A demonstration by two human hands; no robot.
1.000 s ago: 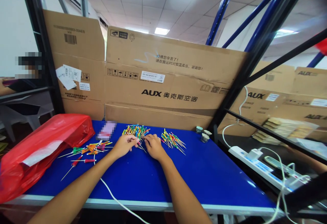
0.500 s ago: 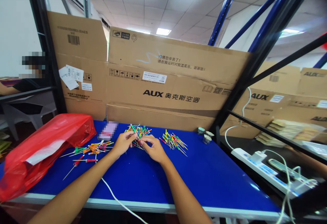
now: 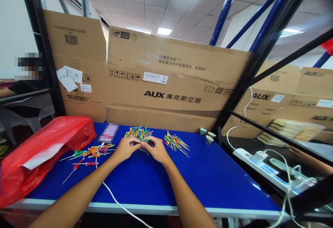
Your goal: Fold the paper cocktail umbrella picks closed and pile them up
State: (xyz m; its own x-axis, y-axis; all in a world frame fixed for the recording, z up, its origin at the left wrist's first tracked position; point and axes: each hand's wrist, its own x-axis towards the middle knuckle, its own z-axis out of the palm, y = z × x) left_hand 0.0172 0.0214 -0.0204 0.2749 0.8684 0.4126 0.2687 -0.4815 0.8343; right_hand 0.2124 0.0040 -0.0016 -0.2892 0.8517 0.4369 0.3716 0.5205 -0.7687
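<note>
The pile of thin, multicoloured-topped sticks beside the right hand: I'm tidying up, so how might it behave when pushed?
The pile of sticks would probably spread, since they lie loosely fanned. Being so slender, each looks light and perhaps easily snapped.

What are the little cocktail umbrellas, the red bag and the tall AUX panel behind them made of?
Cocktail umbrellas: pale, matte sticks, probably wood or bamboo, with bright tops that could be paper; too small to be sure.
Red bag: apparently thin, glossy plastic, from its creases and shiny highlights.
AUX panel: matte brown cardboard, likely corrugated, given its fold lines and printed handling symbols.
</note>
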